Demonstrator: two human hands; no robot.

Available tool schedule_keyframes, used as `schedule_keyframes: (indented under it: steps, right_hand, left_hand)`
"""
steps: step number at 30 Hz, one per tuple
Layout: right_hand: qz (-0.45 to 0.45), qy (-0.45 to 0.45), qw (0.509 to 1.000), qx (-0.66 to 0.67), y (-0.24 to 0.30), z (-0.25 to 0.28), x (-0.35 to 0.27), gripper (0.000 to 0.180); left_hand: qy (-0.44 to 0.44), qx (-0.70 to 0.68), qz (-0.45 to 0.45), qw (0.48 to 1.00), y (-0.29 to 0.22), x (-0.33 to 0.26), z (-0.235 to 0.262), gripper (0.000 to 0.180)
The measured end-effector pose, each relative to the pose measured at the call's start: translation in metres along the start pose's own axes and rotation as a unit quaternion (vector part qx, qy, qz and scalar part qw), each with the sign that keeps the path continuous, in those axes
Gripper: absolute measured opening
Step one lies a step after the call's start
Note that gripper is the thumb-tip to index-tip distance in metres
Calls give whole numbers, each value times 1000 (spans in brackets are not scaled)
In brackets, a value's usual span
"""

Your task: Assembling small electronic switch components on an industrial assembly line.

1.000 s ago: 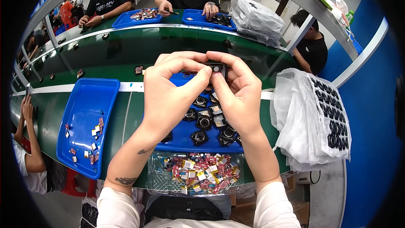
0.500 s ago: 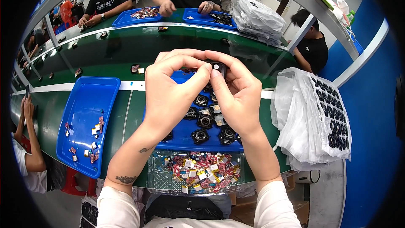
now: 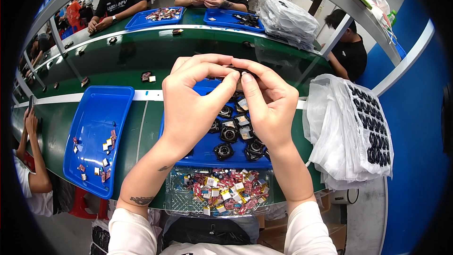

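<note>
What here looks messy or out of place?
Little stands out. Two small parts lie loose on the green belt, outside any tray. The left tray holds only scattered pieces. Both hands, left hand and right hand, pinch one small dark part.

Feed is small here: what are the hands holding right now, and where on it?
Both the left hand and right hand pinch one small dark part between their fingertips, by its edges; most of it is hidden.

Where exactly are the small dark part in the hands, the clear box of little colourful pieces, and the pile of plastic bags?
small dark part [image 3: 234, 70], head view, its top edge between the fingertips.
clear box [image 3: 177, 198], head view, its left bare floor.
pile of plastic bags [image 3: 339, 132], head view, middle of the top bag.
</note>
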State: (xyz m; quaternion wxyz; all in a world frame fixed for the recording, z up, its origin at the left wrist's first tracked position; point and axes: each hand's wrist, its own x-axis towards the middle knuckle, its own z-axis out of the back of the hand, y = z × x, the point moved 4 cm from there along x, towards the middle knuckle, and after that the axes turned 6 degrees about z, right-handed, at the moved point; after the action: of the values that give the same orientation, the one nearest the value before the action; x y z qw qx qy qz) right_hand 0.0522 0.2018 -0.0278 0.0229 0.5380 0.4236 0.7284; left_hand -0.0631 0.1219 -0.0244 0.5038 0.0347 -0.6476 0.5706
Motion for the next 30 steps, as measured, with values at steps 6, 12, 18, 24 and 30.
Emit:
schedule_keyframes:
  steps: [6,12,18,24,30]
  right_hand:
    - [-51,-21,998,23,-2,17,9,23]
    - [-69,-15,997,9,-11,21,12,21]
    - [-107,8,994,11,-14,26,13,21]
    - [-21,24,999,-12,-1,24,14,20]
    - [7,25,1000,-17,2,22,12,20]
  left_hand:
    - [2,47,-82,996,-11,0,-4,16]
    - [-44,192,-186,963,-13,-4,-1,14]
    - [3,207,-181,961,-21,-2,-2,12]
    - [191,-227,236,925,3,-2,-5,14]
    - [198,-307,248,897,17,-1,-8,18]
